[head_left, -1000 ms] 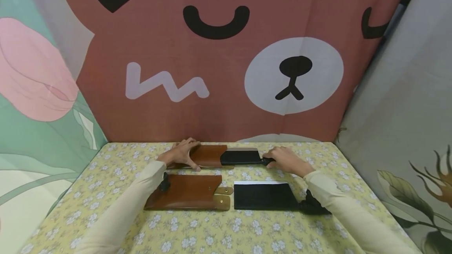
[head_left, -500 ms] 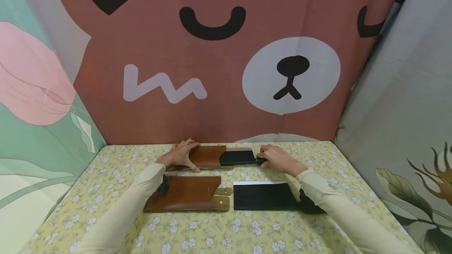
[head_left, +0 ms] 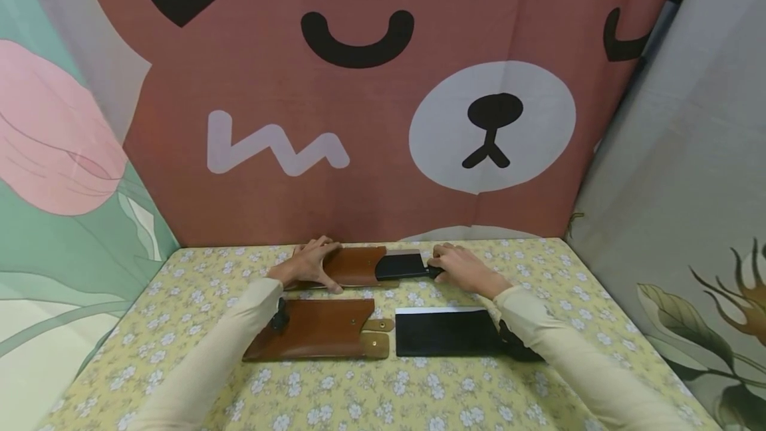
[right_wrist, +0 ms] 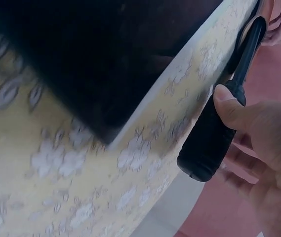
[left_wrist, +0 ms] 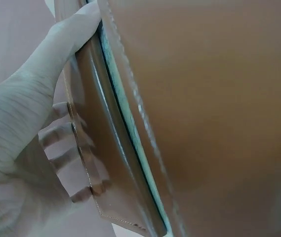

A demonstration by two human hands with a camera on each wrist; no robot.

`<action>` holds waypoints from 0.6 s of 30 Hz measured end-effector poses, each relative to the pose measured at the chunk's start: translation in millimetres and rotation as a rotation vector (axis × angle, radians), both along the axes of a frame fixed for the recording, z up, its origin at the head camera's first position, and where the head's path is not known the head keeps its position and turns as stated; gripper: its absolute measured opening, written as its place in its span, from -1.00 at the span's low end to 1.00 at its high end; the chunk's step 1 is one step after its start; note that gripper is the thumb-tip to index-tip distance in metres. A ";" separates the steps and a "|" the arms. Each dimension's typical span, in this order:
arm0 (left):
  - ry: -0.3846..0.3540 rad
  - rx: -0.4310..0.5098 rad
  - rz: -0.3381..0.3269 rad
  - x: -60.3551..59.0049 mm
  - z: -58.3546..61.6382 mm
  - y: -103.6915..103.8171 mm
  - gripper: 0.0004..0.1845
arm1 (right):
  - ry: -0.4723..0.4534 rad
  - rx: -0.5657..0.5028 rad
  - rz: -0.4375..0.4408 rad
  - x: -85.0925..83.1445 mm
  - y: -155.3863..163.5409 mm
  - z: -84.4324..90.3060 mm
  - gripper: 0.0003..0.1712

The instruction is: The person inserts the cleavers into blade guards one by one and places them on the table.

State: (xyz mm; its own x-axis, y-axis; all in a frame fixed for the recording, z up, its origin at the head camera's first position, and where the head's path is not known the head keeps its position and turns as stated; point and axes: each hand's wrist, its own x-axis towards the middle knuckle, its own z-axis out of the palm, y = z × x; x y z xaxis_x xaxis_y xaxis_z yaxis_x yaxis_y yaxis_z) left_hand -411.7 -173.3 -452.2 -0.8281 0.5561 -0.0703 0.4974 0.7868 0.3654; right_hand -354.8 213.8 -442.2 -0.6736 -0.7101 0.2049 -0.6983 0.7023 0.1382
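left hand: you grip the far brown sheath, steadying it on the worktop.
right hand: your fingers curl round the black handle.
knife: blade sits deeper in the sheath than a second ago.
near pair: untouched.

The worktop wears a pale yellow cloth with small white flowers. Both leather sheaths are tan brown with lighter tabs. The cleavers have black blades with pale edges and black handles. The sleeves are cream. The backdrop is reddish-brown with a cartoon bear's white muzzle and black nose.
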 end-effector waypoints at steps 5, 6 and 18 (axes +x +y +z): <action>0.015 -0.012 -0.006 0.9 0.0 4.1 0.26 | -0.046 -0.018 -0.004 1.0 -5.8 -1.5 -0.59; 0.015 -0.014 -0.002 0.8 -0.1 4.2 0.26 | -0.051 -0.017 -0.010 1.5 -6.8 -1.4 -0.60; 0.011 -0.018 -0.006 -0.6 -0.8 5.9 0.24 | -0.076 -0.020 -0.021 0.6 -15.7 -4.6 -0.57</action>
